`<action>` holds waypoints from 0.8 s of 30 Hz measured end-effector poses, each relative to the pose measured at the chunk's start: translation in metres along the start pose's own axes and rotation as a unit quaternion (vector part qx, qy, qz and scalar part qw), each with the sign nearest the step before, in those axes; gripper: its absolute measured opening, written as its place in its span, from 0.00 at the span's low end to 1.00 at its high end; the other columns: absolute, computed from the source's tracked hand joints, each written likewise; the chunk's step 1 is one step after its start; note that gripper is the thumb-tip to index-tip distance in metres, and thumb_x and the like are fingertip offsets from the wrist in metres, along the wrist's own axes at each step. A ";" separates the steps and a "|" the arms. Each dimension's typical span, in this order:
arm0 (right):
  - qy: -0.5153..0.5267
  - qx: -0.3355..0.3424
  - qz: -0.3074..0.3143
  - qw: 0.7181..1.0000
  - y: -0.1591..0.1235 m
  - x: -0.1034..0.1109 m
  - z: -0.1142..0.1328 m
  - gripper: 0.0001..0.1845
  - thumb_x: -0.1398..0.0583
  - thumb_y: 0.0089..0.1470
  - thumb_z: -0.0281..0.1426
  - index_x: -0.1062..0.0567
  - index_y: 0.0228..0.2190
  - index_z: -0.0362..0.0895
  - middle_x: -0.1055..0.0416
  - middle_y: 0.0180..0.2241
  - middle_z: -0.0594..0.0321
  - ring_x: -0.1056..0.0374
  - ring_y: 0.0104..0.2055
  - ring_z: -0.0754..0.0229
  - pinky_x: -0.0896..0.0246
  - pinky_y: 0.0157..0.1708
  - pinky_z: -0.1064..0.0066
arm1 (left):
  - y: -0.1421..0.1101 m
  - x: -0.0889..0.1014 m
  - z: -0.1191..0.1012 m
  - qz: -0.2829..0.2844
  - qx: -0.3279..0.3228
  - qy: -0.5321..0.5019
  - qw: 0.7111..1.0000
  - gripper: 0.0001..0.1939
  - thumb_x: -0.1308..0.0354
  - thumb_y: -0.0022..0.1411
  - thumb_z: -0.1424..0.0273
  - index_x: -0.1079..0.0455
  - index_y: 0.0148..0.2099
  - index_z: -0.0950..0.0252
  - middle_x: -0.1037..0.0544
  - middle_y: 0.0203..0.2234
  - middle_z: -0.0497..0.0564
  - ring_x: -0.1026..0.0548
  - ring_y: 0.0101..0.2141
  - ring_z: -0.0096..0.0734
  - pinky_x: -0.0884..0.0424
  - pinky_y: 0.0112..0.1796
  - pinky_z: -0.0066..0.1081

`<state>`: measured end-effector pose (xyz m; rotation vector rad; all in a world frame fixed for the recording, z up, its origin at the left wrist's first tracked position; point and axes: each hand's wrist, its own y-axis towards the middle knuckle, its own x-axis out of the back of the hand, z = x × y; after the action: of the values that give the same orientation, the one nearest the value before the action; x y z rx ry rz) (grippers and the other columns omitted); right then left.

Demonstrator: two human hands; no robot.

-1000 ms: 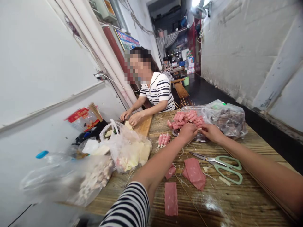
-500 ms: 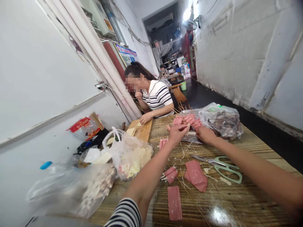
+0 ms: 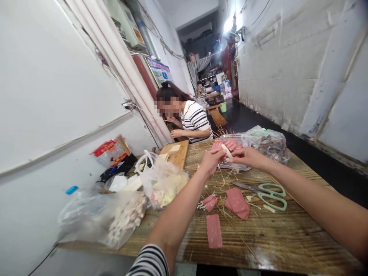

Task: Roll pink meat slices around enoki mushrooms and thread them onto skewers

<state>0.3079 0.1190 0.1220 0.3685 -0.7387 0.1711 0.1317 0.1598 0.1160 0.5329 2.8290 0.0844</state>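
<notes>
My left hand (image 3: 212, 161) is closed in a pinch on a short pale strip (image 3: 227, 151) of food; its exact kind I cannot make out. Fingers of my right hand (image 3: 247, 158) are pressed together at the strip's lower end. Both hands are over the near edge of a metal tray (image 3: 245, 168) with pink rolls (image 3: 230, 144) on thin wooden skewers. Nearer to me lie pink rolls wrapped around enoki mushrooms (image 3: 209, 202), a small stack of pink slices (image 3: 237, 204) and a single pink slice (image 3: 214, 231).
Green-handled scissors (image 3: 271, 195) lie partly spread on the wooden table (image 3: 184, 234). A bag of dark food (image 3: 270, 145) rests beside the tray. Plastic bags (image 3: 163, 184) and a bag of mushrooms (image 3: 126, 218) stand left. Across sits a person (image 3: 195, 119) by a cutting board (image 3: 181, 153).
My right hand has moved from the tray toward my left hand, and the two now meet at the pale strip. The other person's hand has left the cutting board.
</notes>
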 end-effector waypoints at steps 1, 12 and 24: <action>-0.002 0.012 0.001 1.000 -0.002 -0.003 0.009 0.24 0.43 0.48 0.51 0.27 0.20 0.42 0.42 0.17 0.69 0.50 0.22 0.67 0.57 0.23 0.74 | -0.009 0.001 -0.003 0.013 0.010 0.000 1.000 0.18 0.27 0.39 0.63 0.22 0.30 0.71 0.22 0.24 0.53 0.26 0.25 0.25 0.28 0.35 0.31; -0.303 0.062 0.128 0.942 -0.043 -0.033 0.099 0.13 0.44 0.54 0.33 0.23 0.24 0.42 0.28 0.23 0.60 0.40 0.25 0.64 0.57 0.26 0.72 | -0.131 0.044 -0.026 0.078 -0.392 0.591 0.701 0.11 0.45 0.64 0.70 0.25 0.47 0.62 0.20 0.40 0.55 0.24 0.44 0.38 0.33 0.48 0.41; -0.363 0.073 0.144 0.918 -0.060 -0.060 0.124 0.14 0.46 0.57 0.29 0.25 0.25 0.41 0.25 0.28 0.54 0.33 0.30 0.59 0.55 0.28 0.70 | -0.170 0.070 -0.011 0.022 -0.334 0.539 0.773 0.11 0.47 0.65 0.70 0.22 0.37 0.62 0.18 0.31 0.52 0.22 0.30 0.31 0.29 0.35 0.31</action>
<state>0.2031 0.0148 0.1493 0.4683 -1.5241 0.3785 0.0061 0.0271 0.0913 0.4319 3.3764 1.8748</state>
